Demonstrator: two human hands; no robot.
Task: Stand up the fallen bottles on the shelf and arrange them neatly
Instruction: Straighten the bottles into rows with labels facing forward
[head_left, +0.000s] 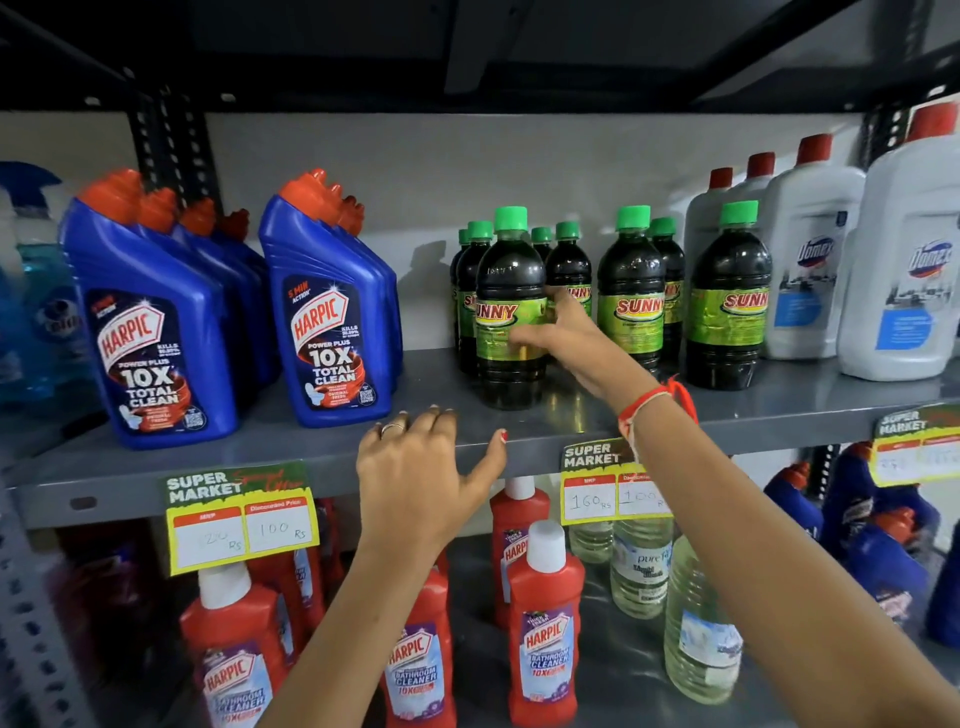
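Observation:
Several dark Sunny bottles with green caps stand upright on the grey shelf (311, 457). The front one (506, 280) stands nearest the shelf's edge. My right hand (563, 338) reaches in from the right and grips its green label, thumb across the front and fingers behind. Two more Sunny bottles (630, 291) (730, 301) stand to the right, with others behind. My left hand (415, 467) rests on the shelf's front edge, fingers bent over the lip, holding nothing.
Blue Harpic bottles (332, 306) stand in rows at the left, white Domex bottles (810, 260) at the right. Price tags (241, 514) hang from the shelf's front. Red Harpic bottles (545, 623) and clear bottles (641, 566) fill the shelf below.

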